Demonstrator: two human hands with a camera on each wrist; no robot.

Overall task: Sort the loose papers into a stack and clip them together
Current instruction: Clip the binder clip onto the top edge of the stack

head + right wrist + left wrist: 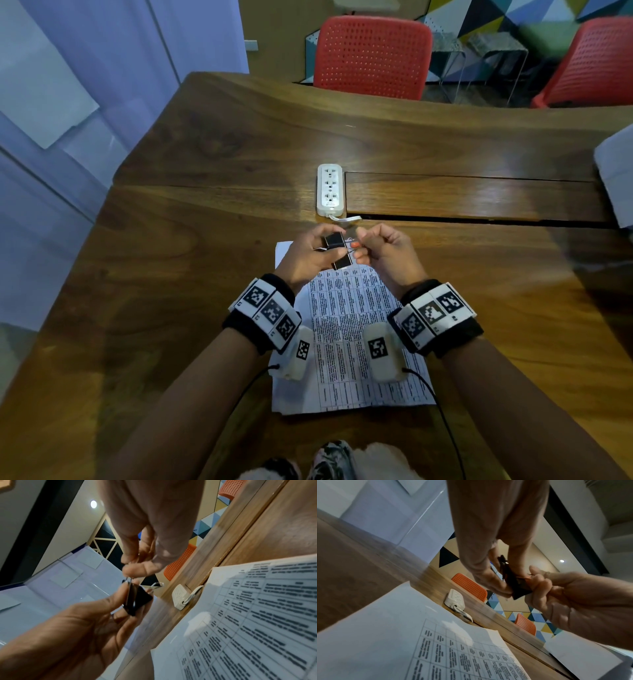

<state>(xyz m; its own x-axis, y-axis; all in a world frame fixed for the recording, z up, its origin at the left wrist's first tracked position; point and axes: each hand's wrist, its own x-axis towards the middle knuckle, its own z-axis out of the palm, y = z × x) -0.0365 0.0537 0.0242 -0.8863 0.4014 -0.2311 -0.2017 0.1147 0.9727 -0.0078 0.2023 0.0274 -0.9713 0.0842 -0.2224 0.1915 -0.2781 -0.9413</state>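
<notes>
While the papers [346, 342] are lying gathered in a stack on the table [171, 274], unclipped, the left hand [308, 255] is gripping the binder clips [337, 251] above them, the right hand [383, 253] pinching a wire handle.

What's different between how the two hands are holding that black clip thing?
The left hand grips the black body of the binder clip between thumb and fingers, steadying it; the right hand pinches only its thin wire handle. The left hand's fingers spread along the clip; the right hand's curl into a tight pinch. Both hold the same clip in the air above the printed papers on the table.
</notes>
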